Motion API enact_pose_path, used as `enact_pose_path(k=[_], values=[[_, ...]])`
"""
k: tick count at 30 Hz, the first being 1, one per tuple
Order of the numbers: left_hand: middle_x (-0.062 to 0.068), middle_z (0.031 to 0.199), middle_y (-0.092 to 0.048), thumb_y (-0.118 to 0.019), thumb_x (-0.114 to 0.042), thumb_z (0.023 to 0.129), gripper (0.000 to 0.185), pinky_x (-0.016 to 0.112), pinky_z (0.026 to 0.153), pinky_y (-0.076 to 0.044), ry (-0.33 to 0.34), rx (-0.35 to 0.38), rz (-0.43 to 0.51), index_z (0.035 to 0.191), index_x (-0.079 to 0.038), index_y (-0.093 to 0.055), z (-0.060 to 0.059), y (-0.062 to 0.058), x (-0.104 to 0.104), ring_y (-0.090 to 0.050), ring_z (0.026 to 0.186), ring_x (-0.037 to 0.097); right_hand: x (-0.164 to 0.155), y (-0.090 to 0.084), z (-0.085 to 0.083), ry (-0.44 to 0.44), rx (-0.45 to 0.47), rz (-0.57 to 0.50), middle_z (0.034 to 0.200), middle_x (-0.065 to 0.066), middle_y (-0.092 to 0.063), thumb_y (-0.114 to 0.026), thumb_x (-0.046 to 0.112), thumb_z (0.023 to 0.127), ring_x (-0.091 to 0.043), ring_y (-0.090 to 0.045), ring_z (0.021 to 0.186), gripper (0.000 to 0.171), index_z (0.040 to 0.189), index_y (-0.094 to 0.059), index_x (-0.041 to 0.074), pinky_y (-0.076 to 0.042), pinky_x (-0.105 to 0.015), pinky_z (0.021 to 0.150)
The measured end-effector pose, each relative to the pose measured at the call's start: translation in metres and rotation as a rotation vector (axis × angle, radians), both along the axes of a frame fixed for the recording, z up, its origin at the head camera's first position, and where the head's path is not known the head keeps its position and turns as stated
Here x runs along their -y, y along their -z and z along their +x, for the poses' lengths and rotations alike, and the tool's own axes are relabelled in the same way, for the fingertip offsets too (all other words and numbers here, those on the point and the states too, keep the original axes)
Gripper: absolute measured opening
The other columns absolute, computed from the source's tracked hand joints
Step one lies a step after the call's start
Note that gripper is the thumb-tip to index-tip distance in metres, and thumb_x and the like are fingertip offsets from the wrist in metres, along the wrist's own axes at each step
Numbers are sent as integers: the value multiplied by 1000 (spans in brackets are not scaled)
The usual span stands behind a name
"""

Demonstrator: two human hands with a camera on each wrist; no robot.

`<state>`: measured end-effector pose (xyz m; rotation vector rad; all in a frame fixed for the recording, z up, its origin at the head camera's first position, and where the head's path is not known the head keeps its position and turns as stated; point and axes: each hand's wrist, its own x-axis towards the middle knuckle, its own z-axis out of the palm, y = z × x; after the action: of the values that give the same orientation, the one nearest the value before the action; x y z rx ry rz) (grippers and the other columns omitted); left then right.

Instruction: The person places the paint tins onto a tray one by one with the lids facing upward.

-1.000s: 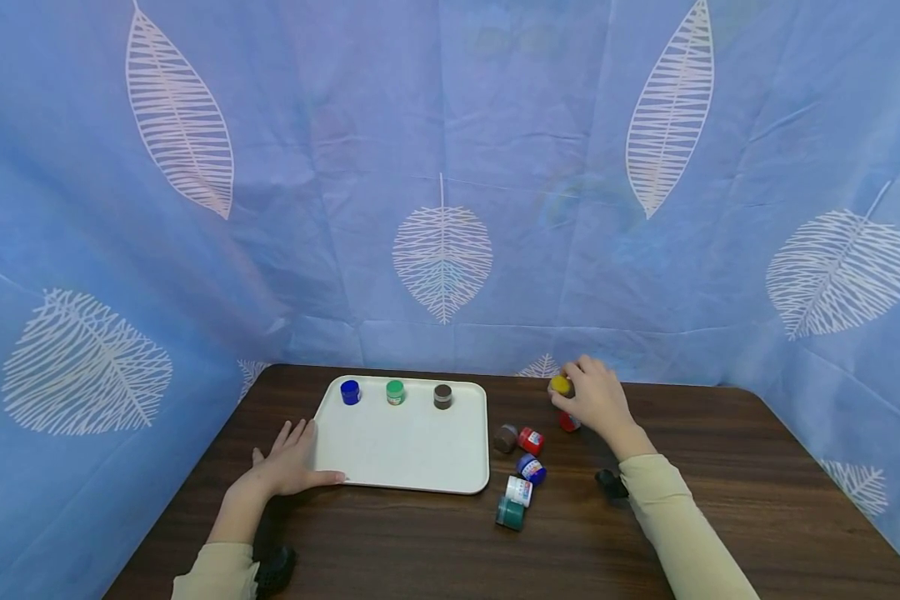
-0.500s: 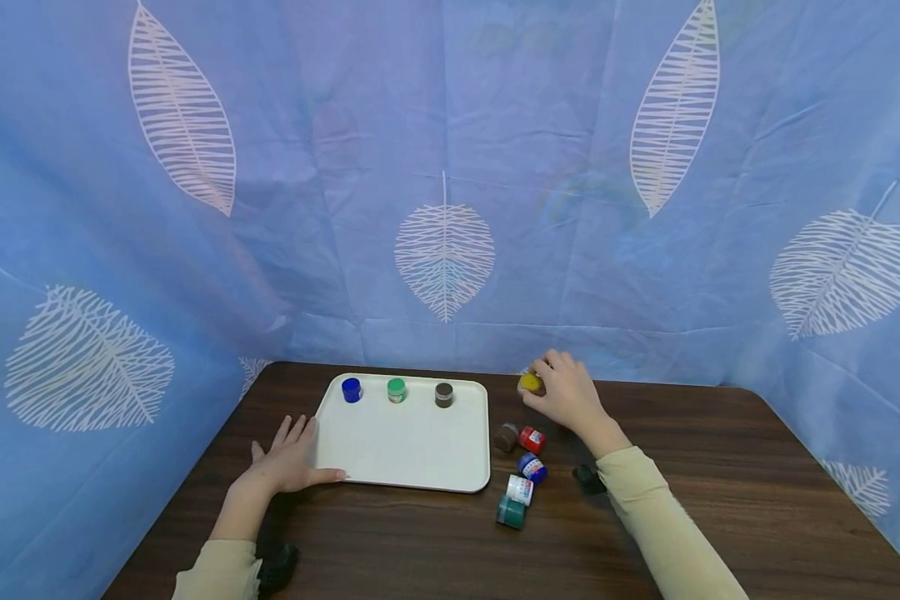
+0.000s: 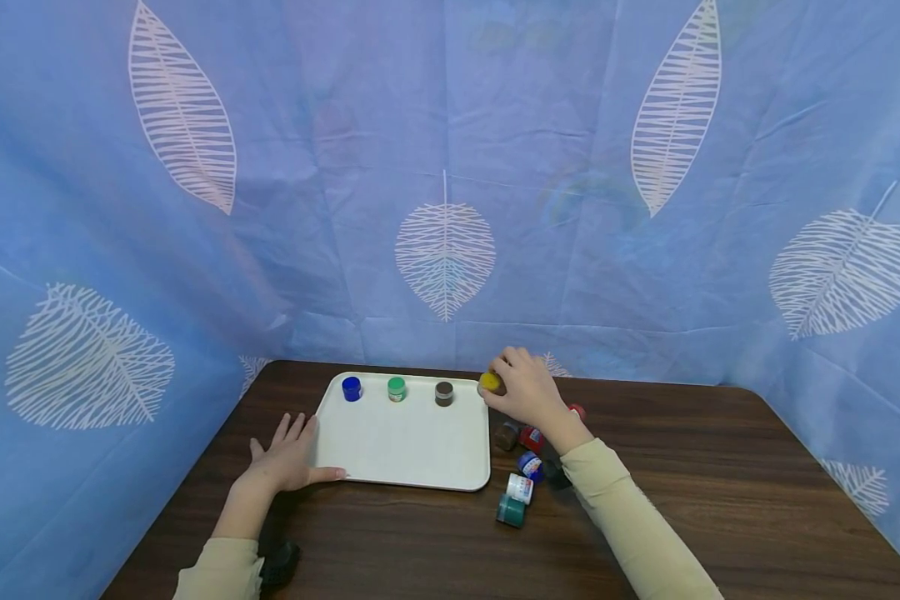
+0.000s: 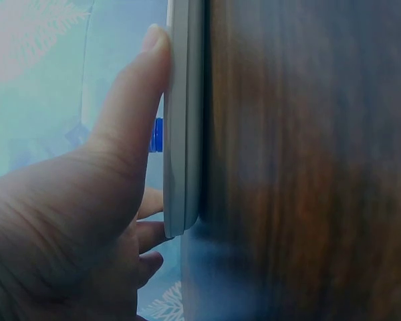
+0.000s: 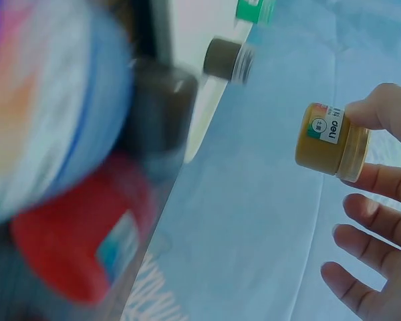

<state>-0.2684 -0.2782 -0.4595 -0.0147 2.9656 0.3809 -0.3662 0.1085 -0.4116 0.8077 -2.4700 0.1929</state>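
My right hand [image 3: 527,390] pinches a small paint jar with a yellow lid [image 3: 488,382] between thumb and index finger. In the right wrist view this ochre-yellow jar [image 5: 322,139] is off the table, its other fingers spread beneath. It hovers at the far right corner of a white tray [image 3: 405,446]. Along the tray's far side stand a blue jar [image 3: 352,388], a green-lidded jar [image 3: 397,388] and a brown jar [image 3: 444,393], spaced apart. With fingers spread, my left hand [image 3: 283,464] rests at the tray's near left corner, its thumb lying along the rim.
Right of the tray lie a brown jar [image 3: 506,435], a red jar [image 3: 531,438], a blue jar [image 3: 529,466], a white jar [image 3: 520,488] and a dark green jar [image 3: 510,511]. Another red jar [image 3: 577,412] is partly behind my right arm. A blue curtain [image 3: 330,250] hangs behind the table.
My right hand has carried the yellow jar leftward from beside the far red jar to the tray's far right corner. The left hand and tray have stayed put.
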Motion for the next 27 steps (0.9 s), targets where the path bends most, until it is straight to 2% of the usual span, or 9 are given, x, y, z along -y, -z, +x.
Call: enact_pose_path(k=[12,20,27], values=[[32,158,-17,-65,-80,68,125,83,102,-4,-12,7,13,153,1,-21,0,0,-1,-6,148,50,51,-2,6,-106,-27,38,94,-1,-57,-72,39,84,-18,-50,81,24,94,-67,17,-37,-32,64],[31,158,-17,-64,-80,67,126,83,102,-5,-12,10,8,154,1,-21,-1,0,0,-5,148,50,81,2,15,-160,12,89,93,2,-54,-69,41,85,-14,-44,79,24,93,-65,18,-31,-27,63],[32,158,-18,-63,-82,66,128,84,102,-5,-16,9,4,153,1,-22,-1,2,0,-6,147,51,108,6,21,-205,30,138,93,4,-52,-67,46,86,-12,-41,79,26,95,-65,22,-33,-26,66]])
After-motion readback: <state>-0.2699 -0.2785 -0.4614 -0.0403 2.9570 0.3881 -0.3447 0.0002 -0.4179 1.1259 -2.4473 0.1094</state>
